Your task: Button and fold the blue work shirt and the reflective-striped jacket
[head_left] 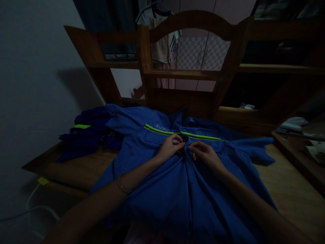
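A blue work shirt (157, 183) lies spread over the wooden desk, its front facing up. A yellow-green and dark stripe crosses its chest, with pale lettering above it on the left side. My left hand (171, 147) pinches the edge of the front opening just below the stripe. Opposite it, my right hand (203, 152) pinches the other side of that opening, the fingertips close to those of my left hand. The cloth bunches up a little between them. Any button or fastener there is too dark and small to make out.
Dark blue folded clothing (88, 135) with a yellow-green band lies at the desk's left. A wooden shelf frame (144, 51) rises behind the shirt. White wall stands at left, with a white cable (43, 206) below. Several items sit in a compartment (299, 162) at right.
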A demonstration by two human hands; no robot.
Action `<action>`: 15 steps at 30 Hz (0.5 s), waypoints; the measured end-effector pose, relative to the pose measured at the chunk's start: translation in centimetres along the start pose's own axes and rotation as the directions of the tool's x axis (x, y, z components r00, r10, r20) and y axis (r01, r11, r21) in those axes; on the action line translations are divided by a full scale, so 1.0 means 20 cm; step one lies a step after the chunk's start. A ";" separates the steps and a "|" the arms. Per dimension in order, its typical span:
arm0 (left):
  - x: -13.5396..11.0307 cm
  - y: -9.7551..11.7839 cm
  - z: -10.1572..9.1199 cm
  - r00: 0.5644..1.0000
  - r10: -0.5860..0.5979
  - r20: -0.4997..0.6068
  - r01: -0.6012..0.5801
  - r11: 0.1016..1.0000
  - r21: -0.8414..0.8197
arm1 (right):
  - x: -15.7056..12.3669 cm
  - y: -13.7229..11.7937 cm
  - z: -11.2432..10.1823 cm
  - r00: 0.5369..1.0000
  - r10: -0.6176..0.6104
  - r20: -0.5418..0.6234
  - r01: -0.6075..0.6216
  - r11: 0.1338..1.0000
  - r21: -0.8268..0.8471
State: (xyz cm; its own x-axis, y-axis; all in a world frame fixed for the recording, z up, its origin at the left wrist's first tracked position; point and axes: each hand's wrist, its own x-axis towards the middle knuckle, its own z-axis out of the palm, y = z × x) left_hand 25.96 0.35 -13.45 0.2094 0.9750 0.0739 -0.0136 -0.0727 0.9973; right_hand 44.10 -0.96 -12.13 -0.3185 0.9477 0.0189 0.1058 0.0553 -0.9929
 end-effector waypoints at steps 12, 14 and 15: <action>-0.12 0.15 -0.31 0.992 0.121 -0.042 -0.053 0.686 0.725 | -0.14 -0.07 -0.47 0.944 -0.239 -0.229 -0.083 0.500 -0.862; -0.21 0.22 -0.45 0.977 0.152 -0.152 0.081 0.394 0.915 | -0.26 -0.05 -0.63 0.891 -0.297 -0.344 -0.271 0.260 -0.927; -0.26 0.24 -0.51 0.965 0.168 -0.202 0.154 0.259 0.953 | -0.32 -0.03 -0.70 0.877 -0.299 -0.377 -0.327 0.205 -0.923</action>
State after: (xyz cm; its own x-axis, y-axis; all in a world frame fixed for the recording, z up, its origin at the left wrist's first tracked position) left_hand 14.83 -2.99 -8.99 0.0023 0.9709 0.2394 0.9609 -0.0685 0.2683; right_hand 59.30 -2.75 -9.98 0.0444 0.9327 0.3578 0.9948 -0.0086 -0.1011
